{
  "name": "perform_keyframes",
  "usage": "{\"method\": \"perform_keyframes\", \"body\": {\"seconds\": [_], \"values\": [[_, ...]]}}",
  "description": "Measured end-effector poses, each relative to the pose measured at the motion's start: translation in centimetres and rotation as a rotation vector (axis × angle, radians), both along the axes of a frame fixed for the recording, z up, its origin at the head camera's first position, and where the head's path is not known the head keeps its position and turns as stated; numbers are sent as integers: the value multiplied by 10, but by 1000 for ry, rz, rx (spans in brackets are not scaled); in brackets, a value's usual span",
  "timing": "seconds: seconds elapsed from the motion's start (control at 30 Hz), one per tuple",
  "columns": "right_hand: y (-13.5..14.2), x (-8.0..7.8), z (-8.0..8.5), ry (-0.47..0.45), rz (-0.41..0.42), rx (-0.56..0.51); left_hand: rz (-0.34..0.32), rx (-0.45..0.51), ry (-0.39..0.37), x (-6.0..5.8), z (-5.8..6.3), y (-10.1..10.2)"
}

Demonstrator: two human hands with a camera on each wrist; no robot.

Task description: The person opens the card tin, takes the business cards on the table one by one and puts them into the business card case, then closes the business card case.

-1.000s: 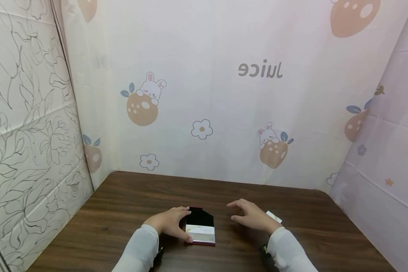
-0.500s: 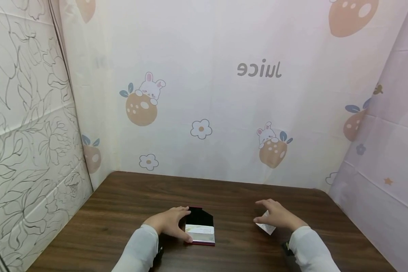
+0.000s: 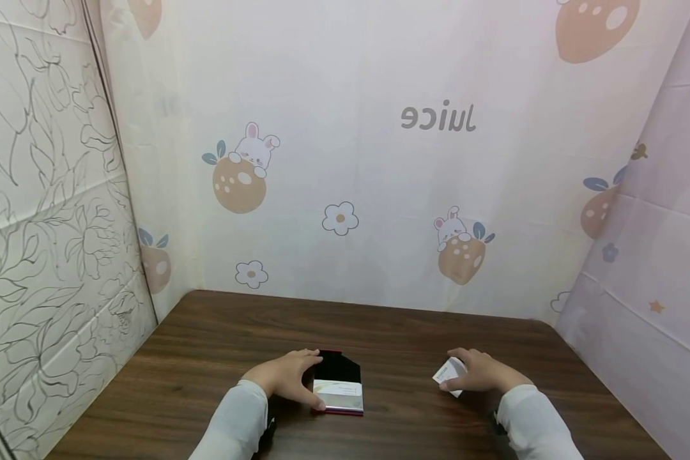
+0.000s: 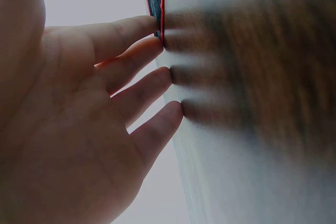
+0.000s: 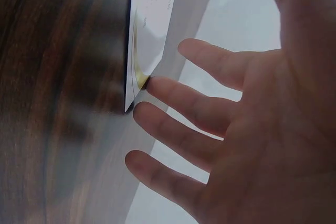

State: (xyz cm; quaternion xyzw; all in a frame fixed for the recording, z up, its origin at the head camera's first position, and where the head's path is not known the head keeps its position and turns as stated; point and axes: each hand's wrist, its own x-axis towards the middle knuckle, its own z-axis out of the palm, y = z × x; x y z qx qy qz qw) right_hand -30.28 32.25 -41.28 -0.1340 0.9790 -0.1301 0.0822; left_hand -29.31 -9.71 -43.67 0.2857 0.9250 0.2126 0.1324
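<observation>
An opened card case [image 3: 340,368] with a black inside and red edges lies on the table. White business cards [image 3: 338,387] with a gold curve rest in its near part. My left hand [image 3: 287,375] holds its left side, thumb at the near corner and fingertips at the far corner. In the left wrist view two fingertips meet the red edge, while the others touch the tabletop. Further right, a loose white business card [image 3: 445,375] lies under my right hand [image 3: 483,372]. The right wrist view shows loosely extended fingers, one fingertip right at the card's corner [image 5: 142,80].
The dark wood-grain table [image 3: 253,319] reaches back to a pale curtain [image 3: 345,160] printed with rabbits and fruit. A line-drawn floral curtain [image 3: 52,191] hangs along the left side, and another printed curtain [image 3: 655,287] closes the right.
My right hand has moved right, from beside the case to the loose card, and come down over it. My left hand and the card case have stayed in place.
</observation>
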Motion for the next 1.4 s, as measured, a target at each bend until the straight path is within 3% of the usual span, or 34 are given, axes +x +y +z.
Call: {"method": "perform_keyframes", "body": {"seconds": [0.63,1.03,1.4], "values": [[-4,-2,-6,65,-7,16,3,7,4,-1,-2,0],[-4,-4,-6,53,-34,-3,-6,17,5,0,0,-1],[0,-16,-4,-3,-16,-3,-11,11,0,-4,-4,-1]]}}
